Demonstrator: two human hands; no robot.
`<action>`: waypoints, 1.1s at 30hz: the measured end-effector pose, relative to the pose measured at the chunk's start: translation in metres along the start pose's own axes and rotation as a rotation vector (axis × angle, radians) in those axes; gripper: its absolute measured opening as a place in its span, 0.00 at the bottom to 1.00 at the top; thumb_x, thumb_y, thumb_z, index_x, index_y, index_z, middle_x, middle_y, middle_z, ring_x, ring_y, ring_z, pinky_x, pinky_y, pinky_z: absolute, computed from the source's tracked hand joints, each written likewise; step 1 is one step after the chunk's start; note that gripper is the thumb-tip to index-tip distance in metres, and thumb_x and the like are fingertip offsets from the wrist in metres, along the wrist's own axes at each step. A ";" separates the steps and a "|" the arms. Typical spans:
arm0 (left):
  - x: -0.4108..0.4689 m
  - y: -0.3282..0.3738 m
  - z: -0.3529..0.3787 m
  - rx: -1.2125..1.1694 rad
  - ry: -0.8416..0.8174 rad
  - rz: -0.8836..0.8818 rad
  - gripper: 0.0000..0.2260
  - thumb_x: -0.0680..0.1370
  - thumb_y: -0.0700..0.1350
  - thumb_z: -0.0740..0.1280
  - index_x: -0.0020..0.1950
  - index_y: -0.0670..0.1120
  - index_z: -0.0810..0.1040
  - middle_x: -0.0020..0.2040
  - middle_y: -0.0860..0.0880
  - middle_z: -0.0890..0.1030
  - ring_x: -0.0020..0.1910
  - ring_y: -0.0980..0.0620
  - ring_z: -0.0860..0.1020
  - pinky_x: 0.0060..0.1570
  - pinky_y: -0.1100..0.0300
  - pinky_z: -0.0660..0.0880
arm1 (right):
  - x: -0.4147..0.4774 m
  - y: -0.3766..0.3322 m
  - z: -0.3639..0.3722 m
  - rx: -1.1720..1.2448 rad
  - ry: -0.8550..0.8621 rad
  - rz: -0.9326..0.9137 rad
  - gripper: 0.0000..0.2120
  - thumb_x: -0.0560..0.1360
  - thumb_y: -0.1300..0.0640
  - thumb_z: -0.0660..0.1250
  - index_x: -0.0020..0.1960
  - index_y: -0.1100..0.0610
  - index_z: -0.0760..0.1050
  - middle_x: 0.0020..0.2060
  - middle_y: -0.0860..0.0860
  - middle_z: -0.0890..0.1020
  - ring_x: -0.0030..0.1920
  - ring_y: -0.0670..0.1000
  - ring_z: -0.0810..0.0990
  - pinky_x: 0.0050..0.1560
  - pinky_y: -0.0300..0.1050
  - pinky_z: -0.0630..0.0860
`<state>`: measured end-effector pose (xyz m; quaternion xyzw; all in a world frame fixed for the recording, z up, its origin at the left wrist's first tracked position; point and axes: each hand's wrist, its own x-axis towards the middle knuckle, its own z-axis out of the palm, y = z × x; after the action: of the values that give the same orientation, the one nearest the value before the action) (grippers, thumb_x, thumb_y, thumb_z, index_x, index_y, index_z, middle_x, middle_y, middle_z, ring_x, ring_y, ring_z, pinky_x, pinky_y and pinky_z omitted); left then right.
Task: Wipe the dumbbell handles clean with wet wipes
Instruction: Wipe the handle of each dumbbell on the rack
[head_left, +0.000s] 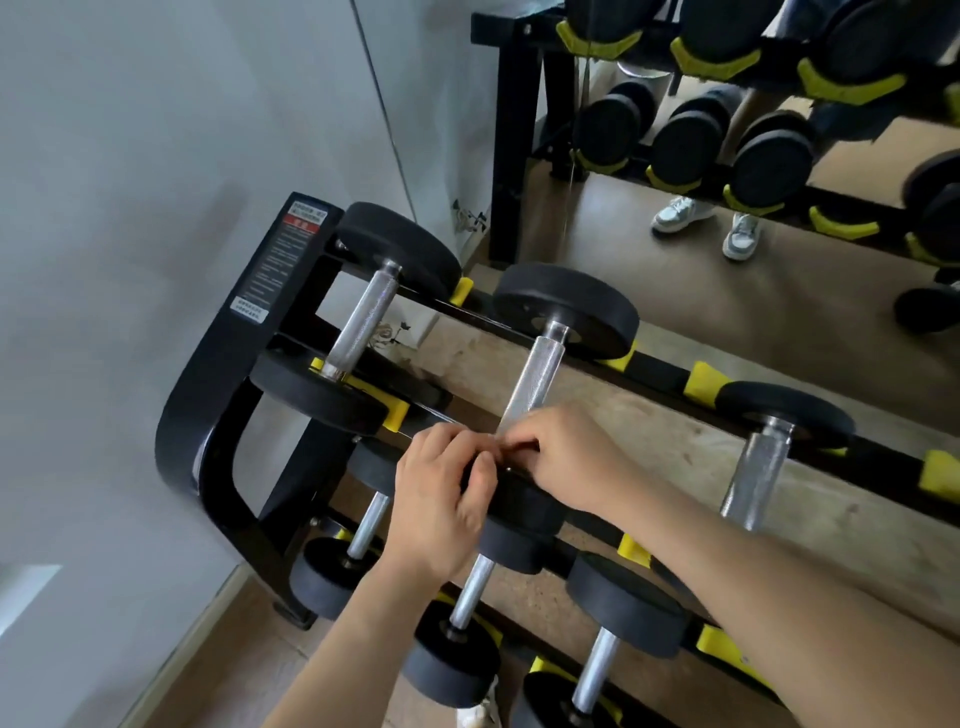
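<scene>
Two hands meet at the front of the rack's top shelf: the left hand and the right hand have curled fingers, tip to tip, pinching a small pale piece that I take for the wet wipe, almost hidden. Just behind them the handle of the middle dumbbell runs toward the rack's back rail. It looks heavy and sits firm, so no lifting I think; the stiff, rough steel may snag the soft wipe, best wrapped around the handle's middle.
</scene>
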<state>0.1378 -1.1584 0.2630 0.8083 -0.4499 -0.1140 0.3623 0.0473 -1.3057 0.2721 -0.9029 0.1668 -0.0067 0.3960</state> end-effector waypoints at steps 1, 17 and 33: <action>0.001 0.001 -0.002 -0.008 -0.019 -0.015 0.14 0.78 0.52 0.54 0.47 0.51 0.79 0.47 0.55 0.75 0.49 0.56 0.71 0.53 0.58 0.68 | -0.002 -0.001 -0.003 0.144 -0.031 0.102 0.07 0.75 0.58 0.69 0.50 0.50 0.83 0.44 0.46 0.85 0.46 0.44 0.82 0.50 0.46 0.80; -0.010 0.130 -0.065 -0.871 -0.286 -0.269 0.05 0.74 0.44 0.70 0.48 0.47 0.85 0.44 0.45 0.85 0.45 0.47 0.83 0.46 0.53 0.80 | -0.130 -0.119 -0.052 1.175 0.418 0.436 0.09 0.75 0.57 0.69 0.54 0.55 0.82 0.46 0.52 0.83 0.44 0.50 0.80 0.51 0.44 0.77; -0.036 0.203 -0.019 -0.762 -0.658 -0.087 0.11 0.74 0.49 0.73 0.44 0.42 0.77 0.36 0.46 0.81 0.35 0.51 0.78 0.37 0.60 0.75 | -0.235 -0.091 -0.104 1.070 0.657 0.567 0.06 0.77 0.61 0.66 0.48 0.60 0.81 0.38 0.55 0.83 0.37 0.51 0.80 0.39 0.42 0.76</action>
<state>-0.0041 -1.1881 0.4111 0.5577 -0.4326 -0.5339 0.4655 -0.1626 -1.2508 0.4367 -0.4559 0.4816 -0.2575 0.7028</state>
